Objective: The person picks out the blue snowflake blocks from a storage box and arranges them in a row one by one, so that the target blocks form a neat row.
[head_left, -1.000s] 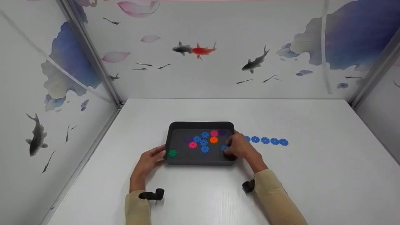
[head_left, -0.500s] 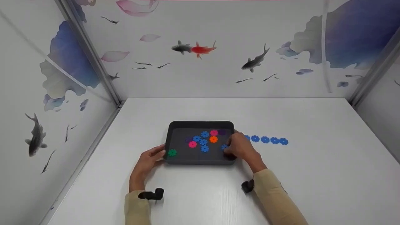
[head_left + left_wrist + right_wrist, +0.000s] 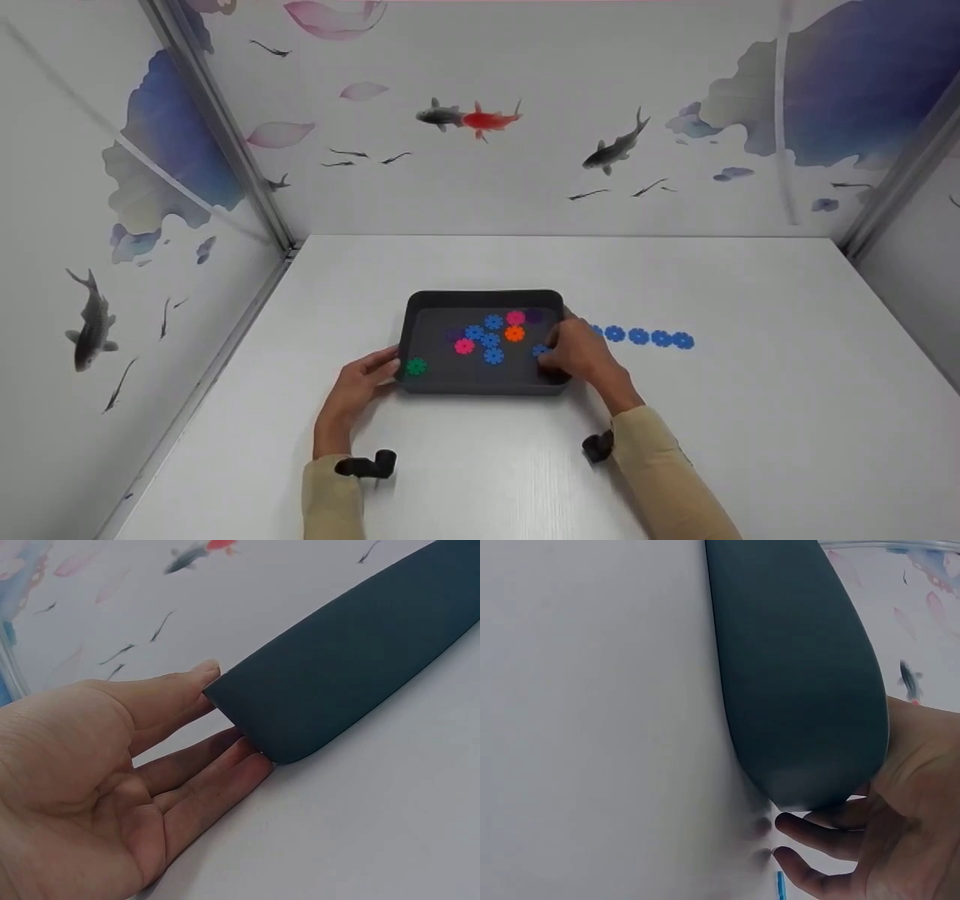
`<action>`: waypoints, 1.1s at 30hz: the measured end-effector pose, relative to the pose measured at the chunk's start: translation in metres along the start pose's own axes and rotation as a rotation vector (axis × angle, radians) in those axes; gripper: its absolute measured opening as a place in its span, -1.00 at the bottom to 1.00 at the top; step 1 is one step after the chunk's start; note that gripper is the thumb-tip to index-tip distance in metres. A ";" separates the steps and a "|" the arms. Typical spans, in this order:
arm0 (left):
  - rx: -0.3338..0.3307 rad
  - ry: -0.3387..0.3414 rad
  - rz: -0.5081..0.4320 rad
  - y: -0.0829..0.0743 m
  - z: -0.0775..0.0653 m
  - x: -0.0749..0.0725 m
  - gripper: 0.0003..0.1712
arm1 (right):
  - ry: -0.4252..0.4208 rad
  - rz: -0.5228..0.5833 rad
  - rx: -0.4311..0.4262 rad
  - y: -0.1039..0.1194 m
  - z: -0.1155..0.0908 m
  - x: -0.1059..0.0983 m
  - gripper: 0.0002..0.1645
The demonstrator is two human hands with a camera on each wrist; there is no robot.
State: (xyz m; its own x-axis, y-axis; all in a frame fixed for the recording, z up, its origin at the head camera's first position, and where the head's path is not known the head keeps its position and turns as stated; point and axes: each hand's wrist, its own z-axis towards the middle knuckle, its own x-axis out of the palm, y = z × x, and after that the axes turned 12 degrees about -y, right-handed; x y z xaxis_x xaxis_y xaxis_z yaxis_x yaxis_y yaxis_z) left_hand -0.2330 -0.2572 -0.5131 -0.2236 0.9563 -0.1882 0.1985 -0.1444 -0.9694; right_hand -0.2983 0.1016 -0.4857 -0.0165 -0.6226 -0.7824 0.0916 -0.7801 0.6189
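A dark grey rectangular tray (image 3: 450,388) stands on the white table with several flower-shaped plastic discs in it. Blue discs (image 3: 493,356) gather near its middle, among pink, purple and orange (image 3: 514,333) ones; a green disc (image 3: 415,367) lies at the front left. My left hand (image 3: 358,386) holds the tray's left end, thumb at the rim and fingers at the lower edge in the left wrist view. My right hand (image 3: 581,352) grips the right wall, thumb reaching inside beside a blue disc, other fingers (image 3: 821,836) outside. The wall hides the thumb in the right wrist view.
Right of the tray a row of several blue discs (image 3: 639,336) lies on the table (image 3: 480,457), its left end partly behind my right hand. White panels (image 3: 525,195) printed with fish and petals enclose the table at the back and sides.
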 end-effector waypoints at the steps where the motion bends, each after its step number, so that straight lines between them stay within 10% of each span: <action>1: 0.001 0.001 -0.002 0.000 0.000 0.000 -0.47 | -0.010 -0.008 -0.015 0.000 0.000 0.000 -0.63; 33: 0.017 0.008 0.009 0.001 0.001 -0.001 -0.46 | -0.128 0.145 -0.018 -0.028 0.010 -0.054 -0.57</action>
State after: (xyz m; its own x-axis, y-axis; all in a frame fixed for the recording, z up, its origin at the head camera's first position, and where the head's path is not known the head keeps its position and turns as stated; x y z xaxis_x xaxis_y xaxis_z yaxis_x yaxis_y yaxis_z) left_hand -0.2337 -0.2591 -0.5139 -0.2147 0.9569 -0.1954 0.1837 -0.1570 -0.9704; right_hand -0.3102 0.1566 -0.4597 -0.1286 -0.7318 -0.6692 0.1198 -0.6814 0.7221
